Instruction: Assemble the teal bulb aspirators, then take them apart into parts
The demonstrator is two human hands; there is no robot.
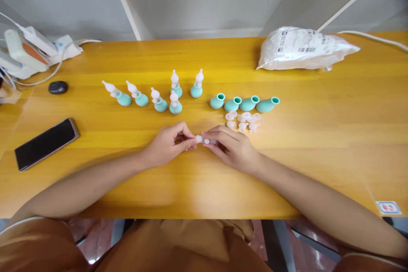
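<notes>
My left hand (pixel 170 141) and my right hand (pixel 231 146) meet at the middle of the yellow wooden table (pixel 204 187), both pinching a small clear plastic tip piece (pixel 204 140) between their fingertips. Just beyond my right hand lie several loose clear tips (pixel 242 120). Behind those, several teal rubber bulbs (pixel 245 103) lie on their sides with open necks. To the left, several teal bulbs with clear tips fitted (pixel 158 93) stand or lean in a loose row.
A black phone (pixel 46 143) lies at the left. A small dark oval object (pixel 58 87) and white devices with cables (pixel 30 53) sit at the far left. A white plastic bag (pixel 302 49) lies at the back right. A small sticker (pixel 388 207) marks the front right edge.
</notes>
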